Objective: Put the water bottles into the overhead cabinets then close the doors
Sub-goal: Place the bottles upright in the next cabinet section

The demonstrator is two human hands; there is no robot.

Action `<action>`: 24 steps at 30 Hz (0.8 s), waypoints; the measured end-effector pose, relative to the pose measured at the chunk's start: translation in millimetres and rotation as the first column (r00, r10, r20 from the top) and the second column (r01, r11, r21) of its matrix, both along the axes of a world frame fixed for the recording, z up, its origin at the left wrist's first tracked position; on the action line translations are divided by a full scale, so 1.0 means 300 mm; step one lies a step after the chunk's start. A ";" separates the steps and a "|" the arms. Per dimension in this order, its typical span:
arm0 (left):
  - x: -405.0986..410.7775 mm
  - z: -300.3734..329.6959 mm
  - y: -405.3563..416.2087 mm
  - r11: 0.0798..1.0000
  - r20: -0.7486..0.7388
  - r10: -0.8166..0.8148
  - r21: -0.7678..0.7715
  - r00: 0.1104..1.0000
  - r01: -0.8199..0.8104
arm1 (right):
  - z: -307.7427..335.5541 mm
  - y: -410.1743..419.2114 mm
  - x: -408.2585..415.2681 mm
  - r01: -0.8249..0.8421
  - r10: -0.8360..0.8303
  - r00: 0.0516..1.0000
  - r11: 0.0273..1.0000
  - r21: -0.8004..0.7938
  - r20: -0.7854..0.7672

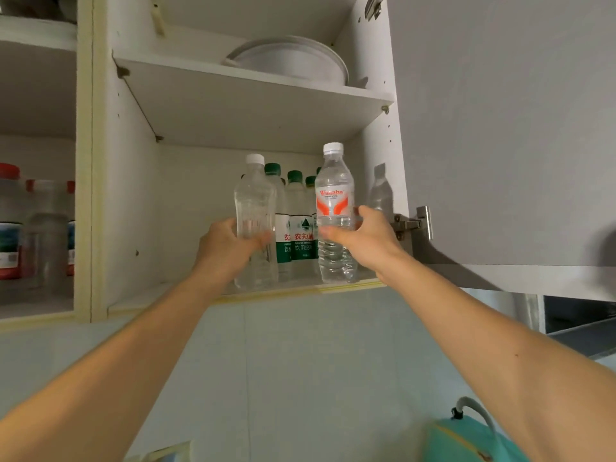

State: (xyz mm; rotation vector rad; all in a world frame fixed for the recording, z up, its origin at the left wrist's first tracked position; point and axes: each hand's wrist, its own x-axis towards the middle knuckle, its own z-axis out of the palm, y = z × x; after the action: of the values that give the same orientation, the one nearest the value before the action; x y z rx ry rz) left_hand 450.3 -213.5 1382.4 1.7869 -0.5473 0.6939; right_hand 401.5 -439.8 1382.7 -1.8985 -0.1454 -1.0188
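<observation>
My left hand [226,245] grips a clear unlabelled water bottle [255,208] with a white cap, upright at the front edge of the open cabinet's lower shelf [300,288]. In my right hand [363,238] is a red-and-white labelled water bottle [334,201], also upright at the shelf's front edge. Behind them stand several green-capped, green-labelled bottles [301,228]. The grey cabinet door [500,135] hangs open at the right on its hinge [413,223].
Stacked white plates [293,58] lie on the upper shelf. The neighbouring cabinet at the left holds red-capped jars [10,221] and a clear bottle. Below are pale wall tiles [316,361] and a teal appliance [473,438] at the bottom right.
</observation>
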 end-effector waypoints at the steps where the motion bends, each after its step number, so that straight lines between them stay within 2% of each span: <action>1: 0.012 0.000 -0.007 1.000 -0.005 -0.005 0.030 1.000 0.005 | 0.006 -0.004 0.020 0.006 -0.006 1.000 1.000 -0.020 -0.024; 9: 0.071 0.044 0.008 0.983 -0.084 0.014 0.183 0.996 0.002 | 0.005 -0.035 0.131 0.029 -0.032 0.997 0.998 -0.053 -0.067; 18: 0.129 0.050 -0.068 0.968 -0.070 0.055 0.250 0.996 -0.036 | 0.004 -0.049 0.200 0.104 -0.108 0.992 0.993 -0.050 -0.067; 24: 0.152 0.049 -0.138 0.973 -0.088 0.000 0.229 0.996 0.020 | 0.009 -0.058 0.229 0.165 -0.167 0.982 0.986 -0.037 -0.086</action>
State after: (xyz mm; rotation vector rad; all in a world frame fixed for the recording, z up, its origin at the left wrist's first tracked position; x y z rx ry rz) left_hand 495.8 -254.8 1397.1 2.0185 -0.5958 0.5596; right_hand 470.1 -457.3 1385.5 -2.0054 0.0508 -1.0448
